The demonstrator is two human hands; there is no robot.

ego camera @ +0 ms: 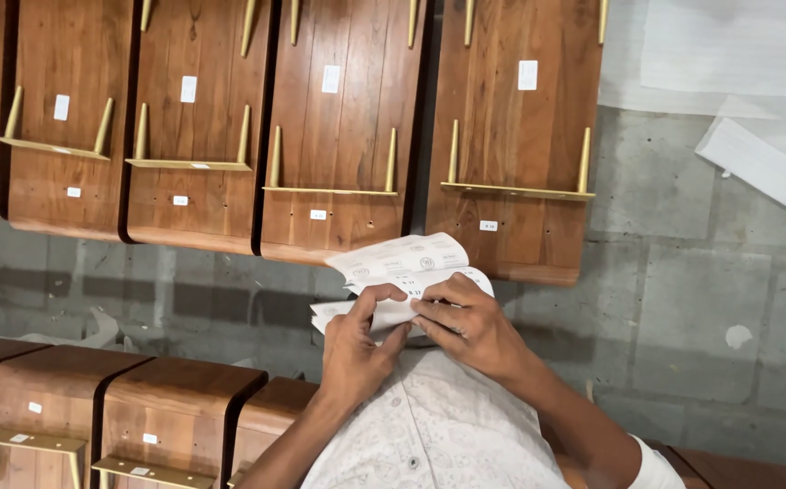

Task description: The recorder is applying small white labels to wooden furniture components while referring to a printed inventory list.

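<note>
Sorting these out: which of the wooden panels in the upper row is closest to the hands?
The rightmost upper panel; the label sheet in both hands overlaps its bottom edge.

Both bare forearms rise from below, converging at centre. Left hand (354,349) has fingers curled, thumb pressed forward in a pinching grip. Right hand (467,324) lies alongside, fingertips pinched and touching the left.
</note>
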